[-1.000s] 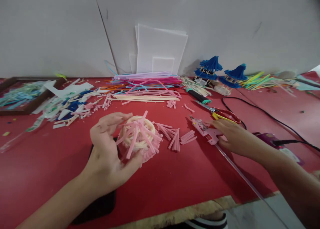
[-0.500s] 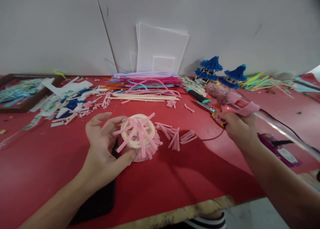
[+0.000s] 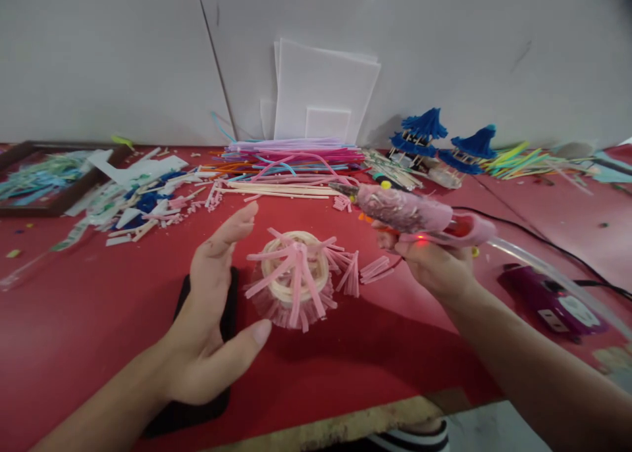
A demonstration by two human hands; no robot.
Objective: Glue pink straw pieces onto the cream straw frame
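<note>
A round craft model (image 3: 297,277) of pink strips and cream rings sits on the red table, its pink strips fanned over the top like roof ribs. Just left of it is my left hand (image 3: 217,307), open, fingers and thumb spread and apart from the model. My right hand (image 3: 439,264) grips a pink glue gun (image 3: 409,208) with a lit red light, its dark nozzle pointing left above the table. A clear glue stick (image 3: 533,264) runs out of its back. Bundles of short pink strips (image 3: 350,274) lie right of the model.
A black phone-like slab (image 3: 228,314) lies under my left hand. Long coloured pipe cleaners (image 3: 291,156) are piled at the back, near white sheets (image 3: 326,90). Scraps (image 3: 148,195) cover the left. Two blue-roofed models (image 3: 422,126) stand back right; a purple power strip (image 3: 557,307) lies right.
My left hand has let go of the round model and opened beside it. My right hand has brought the glue gun leftward, closer to the model. The cutting tool behind is now mostly hidden.
</note>
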